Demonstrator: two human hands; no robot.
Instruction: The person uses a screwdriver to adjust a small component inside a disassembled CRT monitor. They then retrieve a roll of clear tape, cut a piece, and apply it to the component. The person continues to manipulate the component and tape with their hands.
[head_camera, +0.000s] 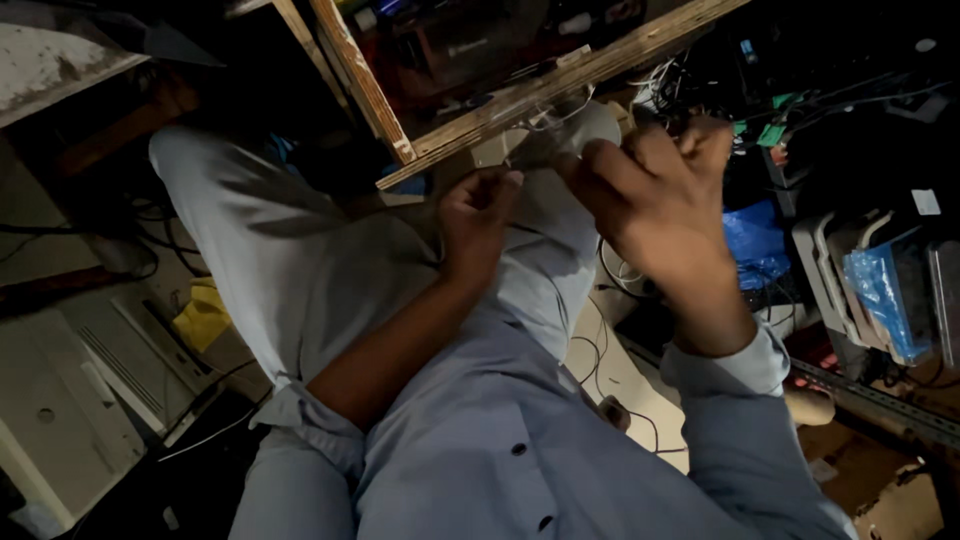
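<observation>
Tight quarters here: the plywood shelf edge runs slanted right above both hands, with tangled cables crowding beyond the right hand. Both hands are curled shut, pinching a small clear plastic piece between them, just under the shelf edge. The left hand grips from below. The piece's long axis is too blurred to tell.

Plywood shelf edge, blue plastic bag, tangled cables, yellow cloth, grey plastic trays
</observation>
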